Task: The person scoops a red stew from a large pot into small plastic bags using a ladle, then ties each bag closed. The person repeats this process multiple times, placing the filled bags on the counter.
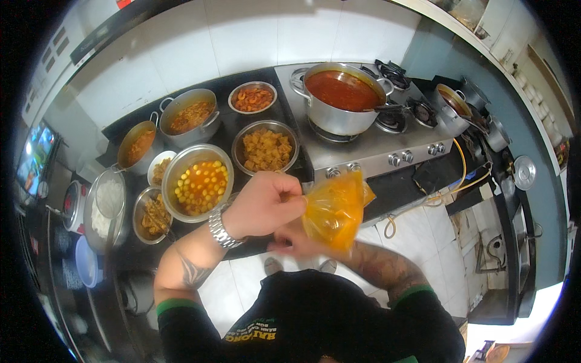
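A clear plastic bag of orange-yellow liquid hangs in the air in front of me. My left hand, with a metal watch at the wrist, pinches the bag's gathered neck. Just below and partly behind the bag is my right hand, blurred, its fingers pointing left; whether it grips anything is unclear. Past my left hand stand a metal bowl of pale yellow balls in orange broth and a metal bowl of browned cubes.
A large pot of red broth sits on the steel gas stove. A bowl of shrimp, a pot of cooked food and a bowl with tongs share the black counter. A strainer rests at left. A yellow hose trails at right.
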A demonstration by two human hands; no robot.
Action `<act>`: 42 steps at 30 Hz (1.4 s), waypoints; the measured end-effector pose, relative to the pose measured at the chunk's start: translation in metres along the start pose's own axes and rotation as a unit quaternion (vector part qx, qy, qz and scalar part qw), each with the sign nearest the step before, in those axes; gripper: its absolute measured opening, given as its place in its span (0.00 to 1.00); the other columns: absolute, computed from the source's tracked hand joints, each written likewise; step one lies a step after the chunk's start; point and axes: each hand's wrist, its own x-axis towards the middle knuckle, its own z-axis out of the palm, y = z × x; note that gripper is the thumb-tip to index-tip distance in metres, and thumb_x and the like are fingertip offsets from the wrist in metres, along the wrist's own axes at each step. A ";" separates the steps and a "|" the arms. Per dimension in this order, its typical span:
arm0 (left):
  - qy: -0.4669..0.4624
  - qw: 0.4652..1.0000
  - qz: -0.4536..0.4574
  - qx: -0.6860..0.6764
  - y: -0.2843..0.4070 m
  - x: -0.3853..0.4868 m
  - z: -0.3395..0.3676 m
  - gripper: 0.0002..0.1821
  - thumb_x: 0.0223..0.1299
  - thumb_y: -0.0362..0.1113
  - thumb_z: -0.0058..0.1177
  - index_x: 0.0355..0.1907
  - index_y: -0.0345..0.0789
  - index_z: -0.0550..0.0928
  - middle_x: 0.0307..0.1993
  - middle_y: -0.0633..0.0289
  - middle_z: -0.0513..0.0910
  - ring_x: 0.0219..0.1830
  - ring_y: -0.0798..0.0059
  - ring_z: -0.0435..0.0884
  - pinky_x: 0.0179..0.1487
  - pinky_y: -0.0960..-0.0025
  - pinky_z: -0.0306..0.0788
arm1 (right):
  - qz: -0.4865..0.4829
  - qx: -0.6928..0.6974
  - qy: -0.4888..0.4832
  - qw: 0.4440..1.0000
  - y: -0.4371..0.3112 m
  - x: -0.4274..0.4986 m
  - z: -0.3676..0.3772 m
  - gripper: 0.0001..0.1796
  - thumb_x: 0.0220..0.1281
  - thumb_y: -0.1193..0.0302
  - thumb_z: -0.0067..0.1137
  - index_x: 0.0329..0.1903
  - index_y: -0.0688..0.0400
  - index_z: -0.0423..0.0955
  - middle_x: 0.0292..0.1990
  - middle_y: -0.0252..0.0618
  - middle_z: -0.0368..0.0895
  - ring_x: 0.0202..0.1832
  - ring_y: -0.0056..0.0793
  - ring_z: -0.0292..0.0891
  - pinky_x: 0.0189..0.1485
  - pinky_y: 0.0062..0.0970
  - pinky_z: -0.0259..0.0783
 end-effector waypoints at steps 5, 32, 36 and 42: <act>0.018 0.983 0.062 0.174 -0.003 -0.005 -0.020 0.09 0.51 0.34 0.57 0.21 0.32 0.78 0.15 0.63 0.74 0.19 0.80 0.72 0.24 0.74 0.65 | -0.056 -0.162 0.246 0.954 0.040 -0.012 -0.070 0.14 0.48 0.65 0.67 0.40 0.49 0.80 0.22 0.31 0.70 0.19 0.31 0.70 0.22 0.30 0.69; 0.113 0.977 -0.057 0.174 -0.091 -0.042 0.070 0.32 0.52 0.28 0.58 0.62 0.38 0.68 0.39 0.55 0.85 0.30 0.62 0.83 0.33 0.66 0.76 | 0.188 -0.075 -0.009 0.979 0.018 -0.020 -0.015 0.13 0.58 0.69 0.55 0.45 0.56 0.78 0.34 0.42 0.82 0.35 0.41 0.81 0.37 0.36 0.76; 0.191 0.951 0.031 0.242 -0.095 -0.055 0.077 0.26 0.52 0.35 0.59 0.56 0.38 0.76 0.49 0.46 0.80 0.30 0.56 0.83 0.36 0.59 0.76 | 0.259 -0.045 0.009 0.965 0.003 -0.025 -0.019 0.13 0.55 0.68 0.55 0.43 0.55 0.79 0.37 0.47 0.82 0.39 0.48 0.79 0.40 0.42 0.76; 0.148 0.965 0.068 0.205 -0.117 -0.054 0.089 0.17 0.56 0.36 0.54 0.49 0.35 0.80 0.68 0.43 0.59 0.56 0.50 0.74 0.57 0.44 0.62 | 0.202 0.025 0.068 0.977 -0.019 -0.017 -0.029 0.14 0.55 0.61 0.61 0.41 0.55 0.79 0.33 0.44 0.82 0.33 0.46 0.80 0.36 0.40 0.76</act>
